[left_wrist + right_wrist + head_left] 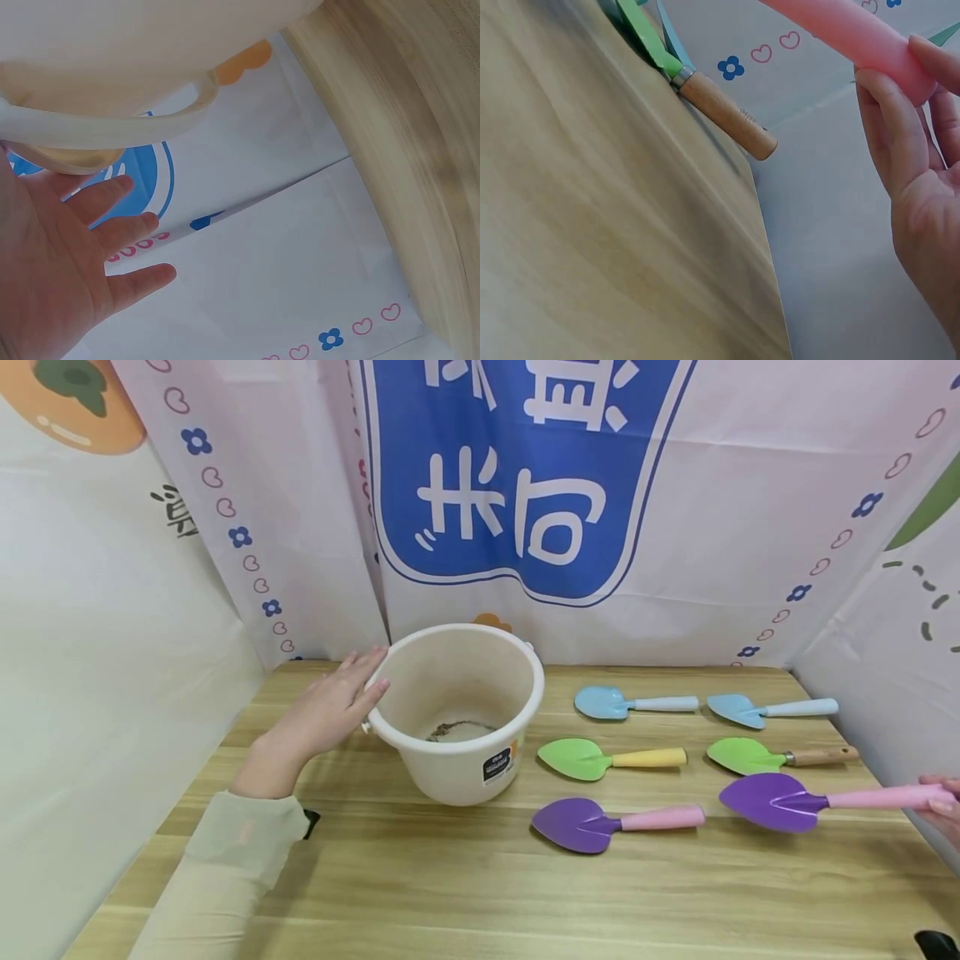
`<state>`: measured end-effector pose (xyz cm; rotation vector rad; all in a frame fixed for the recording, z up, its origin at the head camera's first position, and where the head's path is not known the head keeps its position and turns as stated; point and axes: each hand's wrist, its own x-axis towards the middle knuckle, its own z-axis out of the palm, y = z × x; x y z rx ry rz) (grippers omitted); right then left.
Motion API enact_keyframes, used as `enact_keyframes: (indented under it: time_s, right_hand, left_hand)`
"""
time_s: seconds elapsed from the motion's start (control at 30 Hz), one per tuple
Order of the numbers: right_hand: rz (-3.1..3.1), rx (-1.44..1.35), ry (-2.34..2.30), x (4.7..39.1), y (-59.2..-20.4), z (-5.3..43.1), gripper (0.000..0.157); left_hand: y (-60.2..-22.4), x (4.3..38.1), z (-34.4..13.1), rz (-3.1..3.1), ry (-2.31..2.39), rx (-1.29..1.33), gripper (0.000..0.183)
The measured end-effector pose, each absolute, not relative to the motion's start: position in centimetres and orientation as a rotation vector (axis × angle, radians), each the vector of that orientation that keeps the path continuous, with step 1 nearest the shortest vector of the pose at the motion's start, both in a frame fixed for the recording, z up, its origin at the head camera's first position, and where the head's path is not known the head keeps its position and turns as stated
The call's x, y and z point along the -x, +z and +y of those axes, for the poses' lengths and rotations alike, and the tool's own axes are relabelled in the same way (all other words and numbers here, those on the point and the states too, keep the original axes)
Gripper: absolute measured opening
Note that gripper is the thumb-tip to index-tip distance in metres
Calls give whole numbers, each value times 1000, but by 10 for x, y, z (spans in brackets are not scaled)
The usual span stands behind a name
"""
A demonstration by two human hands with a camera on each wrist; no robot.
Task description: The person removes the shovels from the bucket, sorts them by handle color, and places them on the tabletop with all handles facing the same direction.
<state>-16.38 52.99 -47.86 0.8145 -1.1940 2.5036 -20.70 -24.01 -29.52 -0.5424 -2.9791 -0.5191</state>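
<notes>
My left hand (341, 702) rests on the left rim of a white plastic bucket (450, 777), its fingers extended. In the left wrist view those fingers (135, 232) spread out below the bucket's handle (112, 129). Dark residue marks the bucket's bottom. At the far right, my right hand (945, 810) pinches the end of the pink handle (855, 34) of a purple trowel (776, 802). Its blade points left, over the table's right side. A second purple trowel (577, 825) with a pink handle lies to the left of it.
Two green trowels, one yellow-handled (577, 760) and one wooden-handled (746, 755), lie behind the purple ones. Farther back lie two blue trowels, a left one (600, 702) and a right one (737, 710). A printed cloth (675, 627) hangs behind the wooden table (450, 893).
</notes>
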Motion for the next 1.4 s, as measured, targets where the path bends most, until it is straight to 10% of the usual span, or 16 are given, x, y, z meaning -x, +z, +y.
enact_keyframes:
  time_s: [0.8,1.4]
  right_hand:
    - [-1586,-755,1995,156,-490,524,20]
    - [-1567,-523,2568,152,-489,548,38]
  left_hand:
    - [-296,207,-242,-2980,-541,540,66]
    - [-297,207,-241,-2980,-525,541,66]
